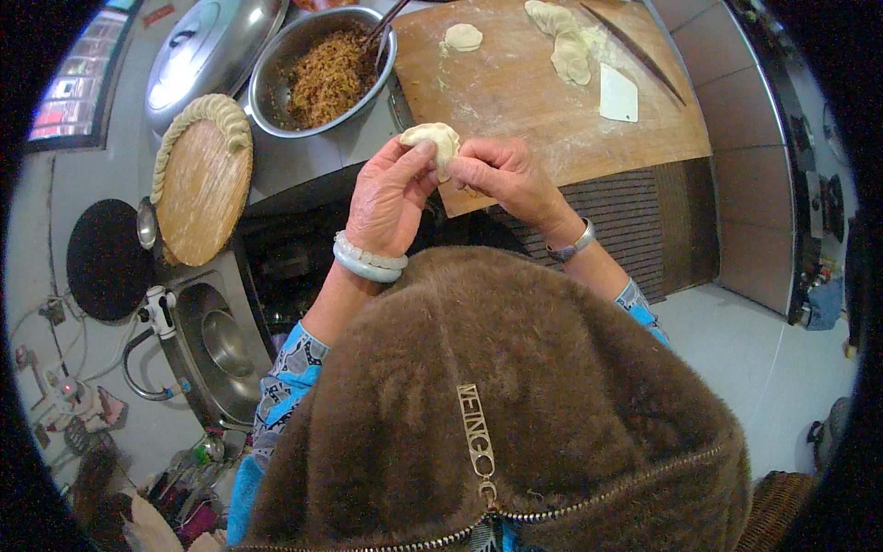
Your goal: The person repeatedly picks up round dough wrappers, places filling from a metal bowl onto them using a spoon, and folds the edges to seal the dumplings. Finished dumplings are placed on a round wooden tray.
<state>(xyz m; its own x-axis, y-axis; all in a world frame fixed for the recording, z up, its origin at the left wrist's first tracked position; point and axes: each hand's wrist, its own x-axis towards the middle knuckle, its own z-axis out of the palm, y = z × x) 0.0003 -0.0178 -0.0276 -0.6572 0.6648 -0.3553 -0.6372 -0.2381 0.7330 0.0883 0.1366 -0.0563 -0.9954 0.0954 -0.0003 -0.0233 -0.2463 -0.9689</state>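
Note:
A folded dumpling [434, 138] with a pleated edge is held up near the board's front corner. My left hand [392, 186] grips it, thumb on its face. The fingers of my right hand [500, 172] pinch its right, lower edge. Behind it, a steel bowl [259, 103] holds a crumbly brown filling [328, 79] with chopsticks [388, 19] stuck in. On the floured wooden board [503, 138] lie a round dough wrapper [463, 37], a pile of overlapping wrappers [569, 52], a white scraper [619, 94] and a thin dark rolling pin [635, 54]. Finished dumplings [207, 110] overlap along the rim of a round wooden tray [203, 193].
A large metal lid [210, 52] leans behind the tray at the left. Nearer are a steel sink [224, 345] and its faucet [160, 314]. A dark stove surface lies below my left hand, partly hidden. Tiled cabinet panels [745, 172] stand at the right.

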